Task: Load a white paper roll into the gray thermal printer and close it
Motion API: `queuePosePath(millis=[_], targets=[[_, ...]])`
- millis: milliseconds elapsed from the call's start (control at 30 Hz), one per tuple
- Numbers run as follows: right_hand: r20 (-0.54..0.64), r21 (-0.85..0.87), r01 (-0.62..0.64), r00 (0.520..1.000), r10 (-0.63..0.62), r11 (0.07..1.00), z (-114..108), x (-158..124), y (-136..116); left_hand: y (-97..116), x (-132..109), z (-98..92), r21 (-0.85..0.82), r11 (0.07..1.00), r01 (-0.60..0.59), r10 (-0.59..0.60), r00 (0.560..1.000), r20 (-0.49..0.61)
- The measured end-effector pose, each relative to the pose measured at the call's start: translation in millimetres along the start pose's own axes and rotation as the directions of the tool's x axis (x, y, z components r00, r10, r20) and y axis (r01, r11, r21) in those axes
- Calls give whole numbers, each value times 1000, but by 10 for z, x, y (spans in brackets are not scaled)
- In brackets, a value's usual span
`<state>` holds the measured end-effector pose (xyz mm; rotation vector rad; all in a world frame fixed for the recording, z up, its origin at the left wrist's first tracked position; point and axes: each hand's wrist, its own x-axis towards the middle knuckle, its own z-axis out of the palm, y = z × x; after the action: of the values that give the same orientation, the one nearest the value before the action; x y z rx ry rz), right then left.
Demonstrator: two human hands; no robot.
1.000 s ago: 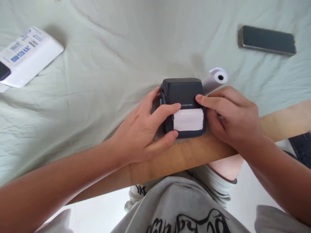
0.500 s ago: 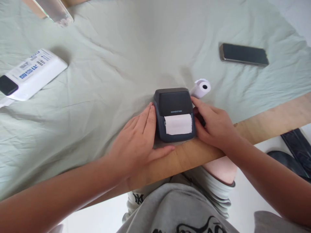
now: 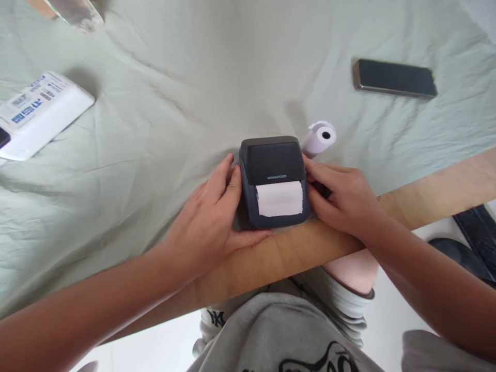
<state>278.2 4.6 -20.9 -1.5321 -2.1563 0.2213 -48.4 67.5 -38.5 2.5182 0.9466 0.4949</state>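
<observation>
- One printer (image 3: 273, 175) sits at the desk (image 3: 426, 191) edge; your left hand (image 3: 211, 222) and right hand (image 3: 344, 199) clasp its sides.
- One paper roll (image 3: 320, 138), partly hidden behind it.
- One phone (image 3: 394, 78); one white box (image 3: 39, 111), cut off.

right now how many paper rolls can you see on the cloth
1 loose paper roll, lying on the cloth just behind the printer, by the right hand. White paper also shows at the printer's slot; any roll inside it is hidden.

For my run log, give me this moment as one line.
left hand: on printer left side | right hand: on its right side | paper: sticking out | roll: behind printer
</observation>
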Motion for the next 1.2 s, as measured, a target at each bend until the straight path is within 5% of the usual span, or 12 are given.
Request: queuePosePath(millis=[367,733,933,1067,1200], targets=[[35,63,-61,998,59,996,-28,55,-16,48,72,10,65,998,-26,26,1000,-5],[91,59,-78,993,73,995,-54,61,4,121,161,0,14,997,77,-77,995,56],[22,5,-55,998,55,998,-14,45,2,153,259,-108,-28,993,118,-116,990,80],[-51,-39,-102,994,100,994,41,12,4,218,332,-214,-189,972,139,-134,990,36],[-86,-34,-117,990,113,993,82,1,20,154,389,-264,-502,844,189,-244,969,-44]])
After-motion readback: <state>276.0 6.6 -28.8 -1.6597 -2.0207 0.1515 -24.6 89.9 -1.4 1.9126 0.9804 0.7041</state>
